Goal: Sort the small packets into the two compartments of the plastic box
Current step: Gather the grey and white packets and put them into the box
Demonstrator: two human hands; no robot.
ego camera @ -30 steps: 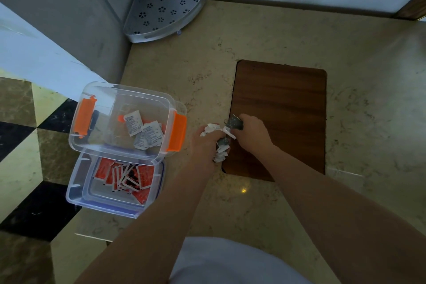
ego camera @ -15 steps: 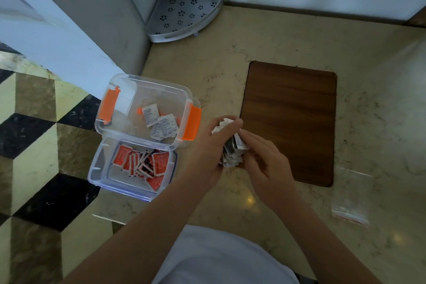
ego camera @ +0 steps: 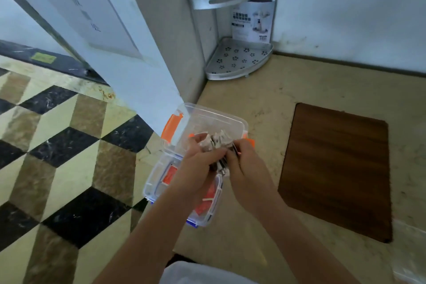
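A bunch of white-and-grey packets (ego camera: 217, 145) is clamped between the left hand (ego camera: 198, 163) and the right hand (ego camera: 244, 163), both curled shut around it, right above the clear plastic box (ego camera: 207, 117) with orange latches (ego camera: 171, 125). The step in hand is judged to be the dropping of this bunch into the far compartment of the box; it would be done best if the bunch were lowered well inside the far compartment's walls before the fingers are loosened, so that no packet slides over into the near compartment or onto the marble counter (ego camera: 265, 104) beside the box. Red packets (ego camera: 171, 174) are seen in the near compartment, partly hidden under the hands. What already lies in the far compartment cannot be told, as it is covered by the hands and the bunch. A wooden board (ego camera: 336, 168) lies well to the right of the box, bare.
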